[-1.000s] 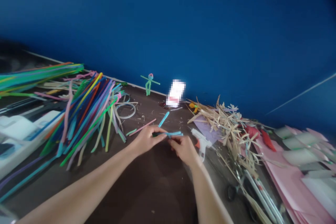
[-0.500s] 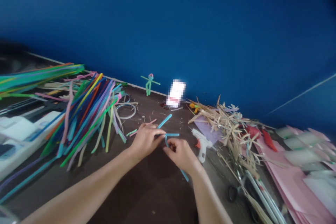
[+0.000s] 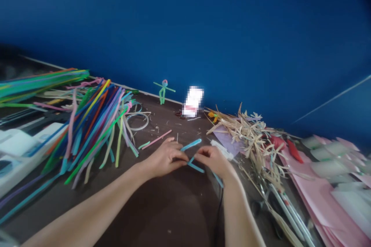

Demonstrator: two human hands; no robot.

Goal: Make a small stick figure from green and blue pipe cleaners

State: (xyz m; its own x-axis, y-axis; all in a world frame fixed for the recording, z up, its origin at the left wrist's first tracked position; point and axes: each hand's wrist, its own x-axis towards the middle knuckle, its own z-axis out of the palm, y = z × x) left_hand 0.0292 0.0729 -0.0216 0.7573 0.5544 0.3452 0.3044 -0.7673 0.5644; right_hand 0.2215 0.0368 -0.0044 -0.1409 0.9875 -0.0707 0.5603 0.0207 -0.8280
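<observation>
Between my two hands is a light blue pipe cleaner (image 3: pixel 191 145), bent and crossed over itself. My left hand (image 3: pixel 166 156) pinches it near the crossing, with one folded end sticking out above the fingertips and another short end below. My right hand (image 3: pixel 213 159) grips another stretch of it between thumb and fingers, and a tail hangs down past the right wrist. Past my left hand, a pink pipe cleaner piece (image 3: pixel 157 139) and a short green piece (image 3: pixel 144 145) lie on the table. A white glue gun (image 3: pixel 222 149) is partly covered by my right hand.
A pile of coloured pipe cleaners (image 3: pixel 92 123) spreads on the left beside a white device (image 3: pixel 17 154). A green pipe cleaner figure (image 3: pixel 163 92) and a pixelated bright panel (image 3: pixel 193 101) stand by the blue wall. Dried strips (image 3: pixel 249 135), scissors (image 3: pixel 257 206) and pink sheets (image 3: pixel 313 193) are on the right.
Both hands have shifted right, and my right hand has risen over the glue gun. The blue pipe cleaner has turned: its upper end leans further right and another end now points down-right.
</observation>
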